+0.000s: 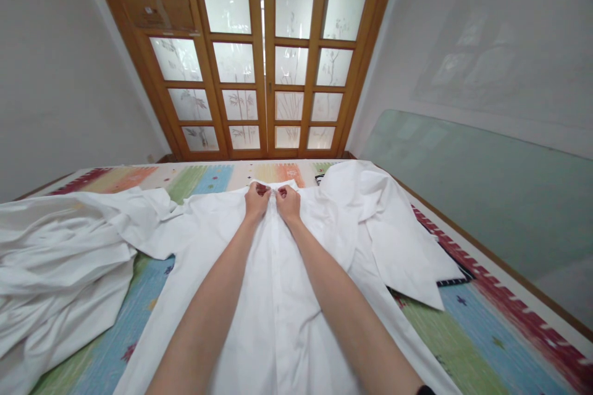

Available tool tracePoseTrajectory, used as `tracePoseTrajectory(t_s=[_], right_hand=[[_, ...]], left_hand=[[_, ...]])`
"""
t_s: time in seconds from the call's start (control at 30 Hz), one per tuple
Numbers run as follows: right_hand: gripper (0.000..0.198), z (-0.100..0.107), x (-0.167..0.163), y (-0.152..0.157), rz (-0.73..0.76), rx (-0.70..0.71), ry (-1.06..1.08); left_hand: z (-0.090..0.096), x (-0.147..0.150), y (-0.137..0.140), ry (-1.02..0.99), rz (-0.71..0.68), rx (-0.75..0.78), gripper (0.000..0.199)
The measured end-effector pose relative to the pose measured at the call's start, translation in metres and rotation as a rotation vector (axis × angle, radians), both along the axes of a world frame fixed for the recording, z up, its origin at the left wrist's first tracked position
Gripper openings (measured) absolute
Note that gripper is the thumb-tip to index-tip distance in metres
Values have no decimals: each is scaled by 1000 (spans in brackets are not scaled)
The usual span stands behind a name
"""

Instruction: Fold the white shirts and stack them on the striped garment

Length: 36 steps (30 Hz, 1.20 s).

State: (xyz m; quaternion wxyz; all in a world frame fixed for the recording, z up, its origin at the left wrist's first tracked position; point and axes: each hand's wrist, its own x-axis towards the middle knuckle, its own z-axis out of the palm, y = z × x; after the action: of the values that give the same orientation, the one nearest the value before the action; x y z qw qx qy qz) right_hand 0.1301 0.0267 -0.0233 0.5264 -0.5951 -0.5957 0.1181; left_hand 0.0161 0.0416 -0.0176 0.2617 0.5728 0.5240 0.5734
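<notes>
A white button-up shirt [252, 321] lies spread out in front of me, its front placket running down the middle and its collar at the far end. Just below the collar, my left hand [257, 199] pinches the shirt's edge between bent fingers. My right hand [288, 200] grips the opposite edge, close beside the left one. Between the fingertips the fabric is gathered near the neck opening; any button there is too small to make out. One sleeve reaches left, while the other lies folded over at the right.
Crumpled white fabric [60, 271] is heaped on the left. Underneath lies a multicoloured patterned bedspread [482, 321]. Some dark, white-marked cloth [456, 268] sticks out under the right sleeve. A pale green headboard-like panel [463, 179] borders the right side; wooden glass-paned doors [266, 99] stand beyond.
</notes>
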Motion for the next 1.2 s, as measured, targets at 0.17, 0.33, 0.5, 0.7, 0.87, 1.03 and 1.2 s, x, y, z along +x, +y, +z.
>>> tracePoseTrajectory(t_s=[0.17,0.33,0.5,0.7,0.87,1.03,1.2], right_hand=[[15,0,0,1,-18,-21,68],[19,-1,1,1,-12,-51,-79],[19,-2,0,2,42,-64,-264],[22,0,-4,-1,66,-162,-406],[36,10,1,-4,157,-284,-588],[48,16,13,-18,300,-311,-701],[48,14,15,-41,253,-319,-725]], left_hand=[[5,2,-9,274,178,141,40],[9,3,-15,591,278,200,33],[0,-3,-8,710,118,84,13],[-7,-17,-9,679,8,45,19],[-10,-29,-25,667,-133,-44,37],[-10,-31,-55,801,-222,-43,42],[-3,-37,-85,921,-261,-61,45]])
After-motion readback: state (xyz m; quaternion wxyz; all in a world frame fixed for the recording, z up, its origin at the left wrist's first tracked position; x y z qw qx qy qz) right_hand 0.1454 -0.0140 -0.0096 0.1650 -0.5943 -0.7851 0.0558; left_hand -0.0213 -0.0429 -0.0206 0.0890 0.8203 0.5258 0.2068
